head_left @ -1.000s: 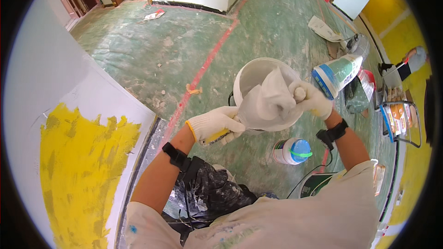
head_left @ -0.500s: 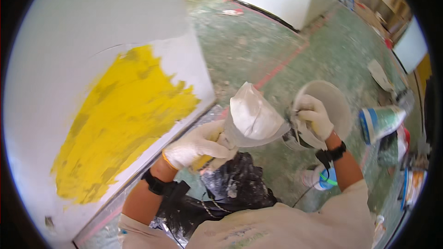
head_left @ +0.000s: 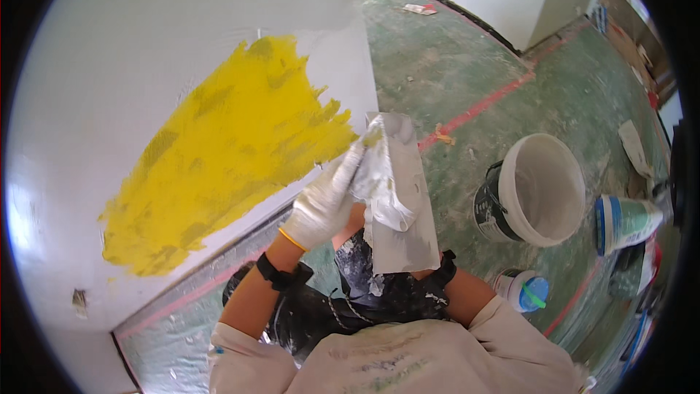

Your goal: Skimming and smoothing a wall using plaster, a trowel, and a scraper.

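A white wall point(head_left: 146, 44) with a yellow patch point(head_left: 226, 153) fills the upper left of the frame; a green floor covering point(head_left: 452, 66) with red tape lines fills the upper right. My left hand point(head_left: 324, 204), gloved, is closed around a small putty knife point(head_left: 368, 142). At centre, a flat grey plaster board point(head_left: 405, 211) carries white filler; my right hand beneath it is hidden, grip unknown. At right stand a white bucket point(head_left: 543, 190) and a blue-banded tub point(head_left: 627, 222).

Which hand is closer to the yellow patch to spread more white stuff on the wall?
Probably the left. The left hand is gloved, raised beside the yellow patch on the wall, touching the putty on the trowel. The right hand is hidden under the trowel, seemingly holding it up.
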A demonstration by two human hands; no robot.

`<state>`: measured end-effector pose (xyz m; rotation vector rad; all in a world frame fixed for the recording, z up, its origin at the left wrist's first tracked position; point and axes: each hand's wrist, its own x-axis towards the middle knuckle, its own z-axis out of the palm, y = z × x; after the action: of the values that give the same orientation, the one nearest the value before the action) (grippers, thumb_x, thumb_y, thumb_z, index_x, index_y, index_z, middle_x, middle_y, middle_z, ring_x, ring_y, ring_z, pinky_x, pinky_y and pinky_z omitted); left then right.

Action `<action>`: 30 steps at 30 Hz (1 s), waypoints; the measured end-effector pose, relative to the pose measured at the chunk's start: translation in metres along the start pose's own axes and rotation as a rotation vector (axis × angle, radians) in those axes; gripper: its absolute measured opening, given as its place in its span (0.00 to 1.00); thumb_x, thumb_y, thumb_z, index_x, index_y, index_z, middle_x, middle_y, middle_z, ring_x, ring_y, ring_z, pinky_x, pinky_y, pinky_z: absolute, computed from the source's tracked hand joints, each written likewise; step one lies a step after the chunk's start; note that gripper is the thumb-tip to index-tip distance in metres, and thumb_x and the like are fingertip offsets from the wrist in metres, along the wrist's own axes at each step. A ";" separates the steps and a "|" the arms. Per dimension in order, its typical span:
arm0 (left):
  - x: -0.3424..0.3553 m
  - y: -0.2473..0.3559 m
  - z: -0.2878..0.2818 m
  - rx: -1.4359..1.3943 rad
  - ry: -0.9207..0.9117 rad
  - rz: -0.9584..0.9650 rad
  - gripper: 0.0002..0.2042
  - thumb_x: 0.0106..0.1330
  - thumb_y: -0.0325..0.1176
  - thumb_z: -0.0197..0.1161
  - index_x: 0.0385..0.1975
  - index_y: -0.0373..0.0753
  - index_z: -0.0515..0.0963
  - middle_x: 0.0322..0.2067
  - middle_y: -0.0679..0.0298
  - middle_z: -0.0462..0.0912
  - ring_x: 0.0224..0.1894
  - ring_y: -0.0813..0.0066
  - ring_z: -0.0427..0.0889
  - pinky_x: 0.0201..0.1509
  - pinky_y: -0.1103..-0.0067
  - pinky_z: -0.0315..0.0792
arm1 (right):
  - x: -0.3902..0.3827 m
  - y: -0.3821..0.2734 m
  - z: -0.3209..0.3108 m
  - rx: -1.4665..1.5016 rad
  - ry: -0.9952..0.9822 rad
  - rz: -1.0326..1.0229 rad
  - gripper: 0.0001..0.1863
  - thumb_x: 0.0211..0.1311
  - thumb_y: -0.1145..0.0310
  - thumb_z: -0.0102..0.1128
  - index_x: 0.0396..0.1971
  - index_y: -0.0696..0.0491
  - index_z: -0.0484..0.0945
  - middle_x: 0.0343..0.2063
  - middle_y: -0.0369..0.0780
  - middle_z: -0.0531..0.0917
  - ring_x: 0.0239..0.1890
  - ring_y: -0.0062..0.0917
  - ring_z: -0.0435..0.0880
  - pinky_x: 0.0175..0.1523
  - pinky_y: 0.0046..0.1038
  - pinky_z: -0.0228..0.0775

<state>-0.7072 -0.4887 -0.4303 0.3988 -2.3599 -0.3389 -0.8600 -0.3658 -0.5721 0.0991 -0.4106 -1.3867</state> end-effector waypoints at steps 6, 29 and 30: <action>-0.085 -0.030 -0.099 0.148 -0.375 -0.736 0.29 0.71 0.29 0.55 0.74 0.41 0.64 0.43 0.42 0.84 0.42 0.43 0.83 0.49 0.57 0.77 | 0.073 -0.004 0.041 -0.396 -0.010 0.009 0.23 0.80 0.60 0.50 0.68 0.54 0.69 0.61 0.42 0.79 0.64 0.33 0.79 0.69 0.38 0.73; -0.581 0.238 -0.149 -0.254 1.717 -1.495 0.10 0.58 0.21 0.55 0.38 0.41 0.71 0.26 0.66 0.73 0.19 0.78 0.70 0.23 0.82 0.68 | 0.231 0.265 0.107 -1.991 -0.524 -0.896 0.11 0.74 0.71 0.60 0.49 0.60 0.72 0.30 0.35 0.80 0.28 0.22 0.79 0.38 0.27 0.74; -0.590 0.239 -0.141 -0.215 1.718 -1.494 0.09 0.58 0.21 0.55 0.38 0.41 0.71 0.25 0.66 0.73 0.19 0.77 0.71 0.23 0.82 0.69 | 0.227 0.308 0.097 -1.959 -0.426 -0.763 0.13 0.73 0.68 0.65 0.48 0.59 0.73 0.29 0.36 0.81 0.28 0.26 0.82 0.38 0.32 0.76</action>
<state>-0.2421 -0.0665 -0.6041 1.4804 -0.0735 -0.5280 -0.5771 -0.5093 -0.3376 -1.7991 0.8630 -1.9841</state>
